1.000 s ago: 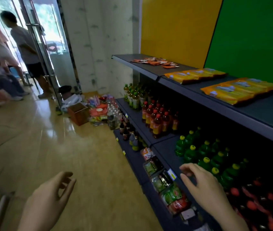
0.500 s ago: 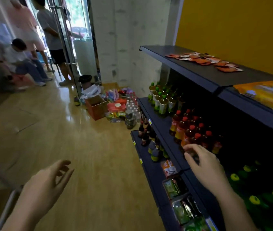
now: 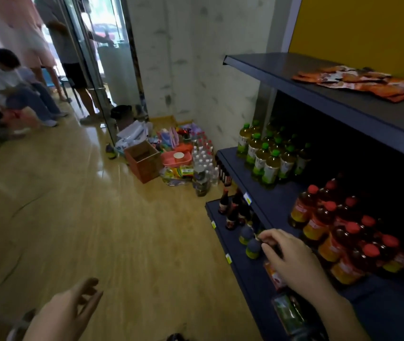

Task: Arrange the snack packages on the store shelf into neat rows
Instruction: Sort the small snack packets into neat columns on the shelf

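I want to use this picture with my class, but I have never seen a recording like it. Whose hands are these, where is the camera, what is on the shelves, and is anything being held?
There is no robot here. A person wears a wide-angle camera on the head, looking forward and down, so the hands are their own. The left hand hangs open over the wooden floor, holding nothing. The right hand reaches over the lower shelf, fingers curled near small bottles; whether it grips anything is unclear. The top shelf holds loosely scattered orange snack packages. Below stand green-capped bottles and red-capped bottles. Other goods sit on the floor.
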Available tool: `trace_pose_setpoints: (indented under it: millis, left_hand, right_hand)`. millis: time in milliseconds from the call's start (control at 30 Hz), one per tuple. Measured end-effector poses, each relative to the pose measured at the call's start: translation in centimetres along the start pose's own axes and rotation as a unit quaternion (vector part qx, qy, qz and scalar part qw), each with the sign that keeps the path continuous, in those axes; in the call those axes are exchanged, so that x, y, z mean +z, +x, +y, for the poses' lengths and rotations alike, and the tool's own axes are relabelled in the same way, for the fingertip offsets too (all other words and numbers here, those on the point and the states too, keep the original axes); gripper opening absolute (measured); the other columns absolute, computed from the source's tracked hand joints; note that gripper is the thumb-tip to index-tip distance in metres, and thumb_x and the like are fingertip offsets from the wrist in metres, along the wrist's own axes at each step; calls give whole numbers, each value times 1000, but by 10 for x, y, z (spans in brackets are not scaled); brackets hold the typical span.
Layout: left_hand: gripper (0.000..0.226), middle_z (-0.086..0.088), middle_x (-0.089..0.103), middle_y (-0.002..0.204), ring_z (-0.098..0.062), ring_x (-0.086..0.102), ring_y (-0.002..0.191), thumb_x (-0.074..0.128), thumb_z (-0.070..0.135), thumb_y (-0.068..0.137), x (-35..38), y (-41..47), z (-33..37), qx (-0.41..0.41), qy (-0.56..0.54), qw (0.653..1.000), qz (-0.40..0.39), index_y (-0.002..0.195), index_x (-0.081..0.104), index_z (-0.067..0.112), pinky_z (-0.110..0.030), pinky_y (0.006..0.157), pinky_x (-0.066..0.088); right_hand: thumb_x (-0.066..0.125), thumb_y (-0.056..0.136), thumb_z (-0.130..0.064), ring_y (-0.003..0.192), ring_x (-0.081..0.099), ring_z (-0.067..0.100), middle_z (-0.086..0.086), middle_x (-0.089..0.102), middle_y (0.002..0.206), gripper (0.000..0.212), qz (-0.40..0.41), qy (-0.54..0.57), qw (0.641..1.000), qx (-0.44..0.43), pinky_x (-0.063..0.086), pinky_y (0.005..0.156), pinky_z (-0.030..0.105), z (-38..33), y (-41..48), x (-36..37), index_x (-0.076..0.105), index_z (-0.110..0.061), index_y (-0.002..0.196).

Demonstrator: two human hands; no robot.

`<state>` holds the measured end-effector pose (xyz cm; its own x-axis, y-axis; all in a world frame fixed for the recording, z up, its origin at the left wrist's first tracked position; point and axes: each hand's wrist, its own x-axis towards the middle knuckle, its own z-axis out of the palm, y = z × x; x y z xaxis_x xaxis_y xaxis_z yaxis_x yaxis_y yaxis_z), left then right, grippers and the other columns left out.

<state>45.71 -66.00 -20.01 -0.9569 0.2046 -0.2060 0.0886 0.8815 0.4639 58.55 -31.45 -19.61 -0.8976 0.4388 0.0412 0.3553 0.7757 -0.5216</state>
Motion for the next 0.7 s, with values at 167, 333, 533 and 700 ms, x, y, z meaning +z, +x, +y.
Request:
trace_pose_setpoints:
  millis: [167, 333, 533, 700]
  left_hand:
    - [12, 10, 66, 76, -14, 64, 72, 68, 22, 80, -48, 113, 39, 82, -5, 995, 62, 87, 60, 27, -30, 59, 46]
    - [15, 11, 65, 75, -14, 60, 64, 67, 23, 81, -62, 205, 97, 190, -7, 980, 63, 96, 66, 26, -29, 58, 43]
    - [7, 19, 63, 78, -3, 61, 70, 59, 35, 86, -42, 280, 172, 298, -12, 954, 3, 91, 55, 38, -19, 58, 45]
    - [8, 14, 62, 68, -13, 64, 62, 66, 25, 81, -37, 331, 238, 379, -58, 923, 34, 87, 62, 28, -33, 56, 53]
  right_hand:
    - [49, 94, -26, 101, 53, 5, -15, 55, 103, 20, 57, 15, 997, 45, 48, 85, 24, -32, 80, -7, 57, -25, 112]
    - [50, 93, -26, 94, 53, 1, -15, 58, 101, 18, 130, -3, 986, 101, 45, 78, 17, -41, 123, -29, 58, -27, 108]
    - [49, 91, -36, 90, 57, -4, -22, 62, 96, 13, 144, -4, 972, 185, 51, 79, 23, -35, 146, -48, 57, -39, 100]
    - [49, 91, -36, 87, 57, -5, -25, 60, 95, 13, 190, -20, 962, 195, 50, 75, 21, -27, 185, -80, 56, -42, 101]
